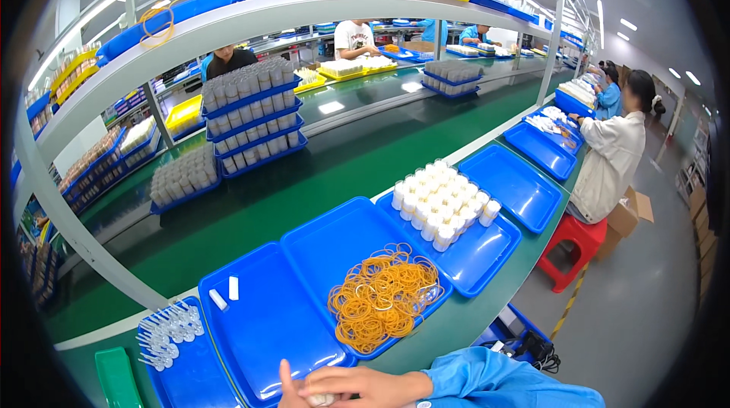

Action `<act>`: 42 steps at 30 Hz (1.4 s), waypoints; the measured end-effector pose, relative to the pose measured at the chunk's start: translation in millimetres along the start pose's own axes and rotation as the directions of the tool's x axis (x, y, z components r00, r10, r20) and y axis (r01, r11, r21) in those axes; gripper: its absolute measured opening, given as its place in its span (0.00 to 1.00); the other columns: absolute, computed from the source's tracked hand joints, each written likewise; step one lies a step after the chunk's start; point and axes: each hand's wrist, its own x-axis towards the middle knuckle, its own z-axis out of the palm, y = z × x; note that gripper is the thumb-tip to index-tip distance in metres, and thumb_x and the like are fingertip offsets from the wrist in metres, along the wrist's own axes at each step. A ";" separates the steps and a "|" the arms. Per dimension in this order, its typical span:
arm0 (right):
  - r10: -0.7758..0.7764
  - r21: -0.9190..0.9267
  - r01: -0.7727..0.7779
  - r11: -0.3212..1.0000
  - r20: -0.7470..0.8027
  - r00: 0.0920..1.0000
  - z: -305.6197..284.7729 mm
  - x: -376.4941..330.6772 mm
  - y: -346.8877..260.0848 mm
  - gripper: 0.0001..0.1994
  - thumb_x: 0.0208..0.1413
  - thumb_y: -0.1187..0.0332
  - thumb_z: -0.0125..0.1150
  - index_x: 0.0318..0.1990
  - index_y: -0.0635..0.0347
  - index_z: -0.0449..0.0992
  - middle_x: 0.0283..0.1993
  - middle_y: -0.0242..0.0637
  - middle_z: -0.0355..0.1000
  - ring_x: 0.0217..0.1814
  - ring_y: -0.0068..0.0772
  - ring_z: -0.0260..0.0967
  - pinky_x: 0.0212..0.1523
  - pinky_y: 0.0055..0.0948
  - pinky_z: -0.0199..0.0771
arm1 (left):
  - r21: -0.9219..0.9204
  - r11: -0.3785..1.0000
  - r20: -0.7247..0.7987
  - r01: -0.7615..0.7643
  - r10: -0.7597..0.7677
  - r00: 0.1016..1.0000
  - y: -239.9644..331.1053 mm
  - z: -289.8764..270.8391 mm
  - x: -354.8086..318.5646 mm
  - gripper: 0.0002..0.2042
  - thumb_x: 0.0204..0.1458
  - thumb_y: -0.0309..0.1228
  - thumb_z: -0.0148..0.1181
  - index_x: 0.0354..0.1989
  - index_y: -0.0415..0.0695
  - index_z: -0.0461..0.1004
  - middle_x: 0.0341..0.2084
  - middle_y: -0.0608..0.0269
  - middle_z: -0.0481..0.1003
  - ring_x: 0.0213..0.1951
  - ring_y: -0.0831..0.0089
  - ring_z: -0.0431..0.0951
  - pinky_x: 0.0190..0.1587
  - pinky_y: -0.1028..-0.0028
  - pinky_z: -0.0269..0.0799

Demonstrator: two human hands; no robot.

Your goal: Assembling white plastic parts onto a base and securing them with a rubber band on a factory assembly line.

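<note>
At the bottom edge my left hand (288,388) and my right hand (380,387) meet, closed around a small white piece (321,400) that is mostly hidden by fingers. One finger of the left hand points up. Just beyond them lies a blue tray (266,324) with two small white cylinders (217,299) near its far left corner. To its right, a heap of orange rubber bands (384,301) fills the near part of another blue tray (319,237). Farther right, many white-filled clear cylinders (437,203) stand upright in rows on a blue tray (483,256).
Clear stemmed plastic parts (171,332) lie in a blue tray at left, beside a green tray (118,377). Beyond runs a green conveyor (342,161) carrying stacked blue trays (262,149). A white shelf frame (84,248) rises at left. A co-worker (612,149) sits on a red stool (574,252).
</note>
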 end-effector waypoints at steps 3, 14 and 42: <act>0.229 -0.440 -0.144 0.886 0.146 0.963 -9.8 -0.8 -8.7 0.19 0.53 0.58 0.60 0.51 0.52 0.71 0.50 0.38 0.67 0.55 0.40 0.62 0.54 0.38 0.61 | -0.140 0.975 0.219 0.171 -0.138 0.966 4.8 6.2 6.5 0.49 0.52 0.68 0.41 0.70 0.39 0.43 0.38 0.53 0.77 0.40 0.60 0.78 0.43 0.65 0.73; -0.190 -0.667 -0.322 0.672 -0.575 0.796 -152.2 -67.0 -35.5 0.18 0.50 0.68 0.65 0.50 0.57 0.75 0.49 0.40 0.66 0.50 0.37 0.67 0.44 0.31 0.72 | 0.285 0.951 -0.278 0.120 -0.038 0.960 -20.9 -51.4 8.0 0.22 0.49 0.24 0.60 0.56 0.36 0.68 0.47 0.49 0.72 0.52 0.59 0.70 0.59 0.63 0.61; -0.422 -0.602 -0.757 0.253 -0.773 0.474 -311.2 -138.2 39.2 0.21 0.44 0.73 0.67 0.48 0.58 0.70 0.57 0.47 0.60 0.50 0.55 0.69 0.46 0.42 0.73 | 0.507 0.668 -0.290 0.544 -0.463 0.838 -53.5 -74.1 3.0 0.26 0.57 0.46 0.56 0.55 0.36 0.69 0.37 0.45 0.78 0.39 0.55 0.79 0.44 0.64 0.71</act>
